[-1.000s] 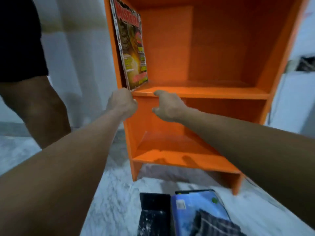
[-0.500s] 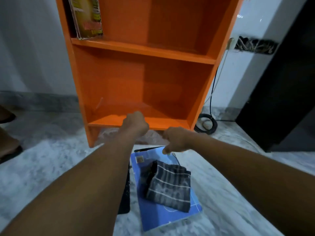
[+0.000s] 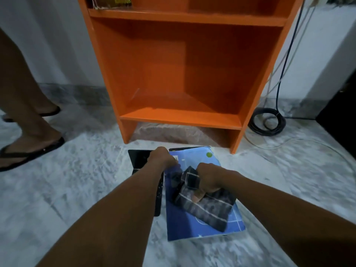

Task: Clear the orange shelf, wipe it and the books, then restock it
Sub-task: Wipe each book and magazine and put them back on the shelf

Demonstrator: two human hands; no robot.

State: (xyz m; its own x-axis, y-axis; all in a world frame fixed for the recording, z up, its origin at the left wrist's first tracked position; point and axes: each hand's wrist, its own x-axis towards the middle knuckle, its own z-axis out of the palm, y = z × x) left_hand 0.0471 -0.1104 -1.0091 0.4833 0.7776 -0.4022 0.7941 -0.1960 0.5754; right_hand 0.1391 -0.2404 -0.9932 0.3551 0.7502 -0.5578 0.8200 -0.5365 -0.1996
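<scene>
The orange shelf [image 3: 102, 64] stands on the pale marble floor [image 3: 67, 189], its lower compartment bare. Left of the shelf are another person's feet in black sandals [image 3: 28, 149]. In front of the shelf a blue book [image 3: 194, 228] lies flat, with a black book [image 3: 138, 158] beside it on the left. A dark checked cloth [image 3: 210, 211] sits on the blue book, bunched in the right hand [image 3: 210, 178]. The left hand [image 3: 161, 158] is curled at the blue book's far corner; what it grips, I cannot tell. A coiled cable [image 3: 252, 123] lies right of the shelf.

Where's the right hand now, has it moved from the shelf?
Yes. The right hand went down from the shelf's middle board to the floor in front, where it grips the cloth on the blue book.
</scene>
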